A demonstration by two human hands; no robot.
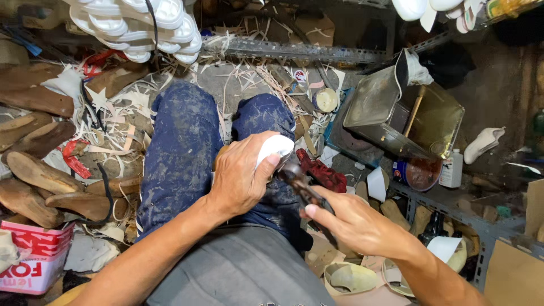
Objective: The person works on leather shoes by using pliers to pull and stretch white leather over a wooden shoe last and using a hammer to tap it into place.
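My left hand (241, 175) grips a white shoe piece (274, 147) and holds it on my right knee, over dusty blue trousers (184, 153). My right hand (354, 221) is closed round the handle of a dark metal tool (299, 181), whose head touches the lower edge of the white piece. Most of the shoe piece is hidden under my left fingers.
Wooden shoe lasts (34, 170) lie in a pile at left. White soles (141, 25) hang at top left. An open metal tin (408, 113), a round glue can (419, 173) and a white bottle (451, 169) sit at right. Strip offcuts (249, 76) litter the floor.
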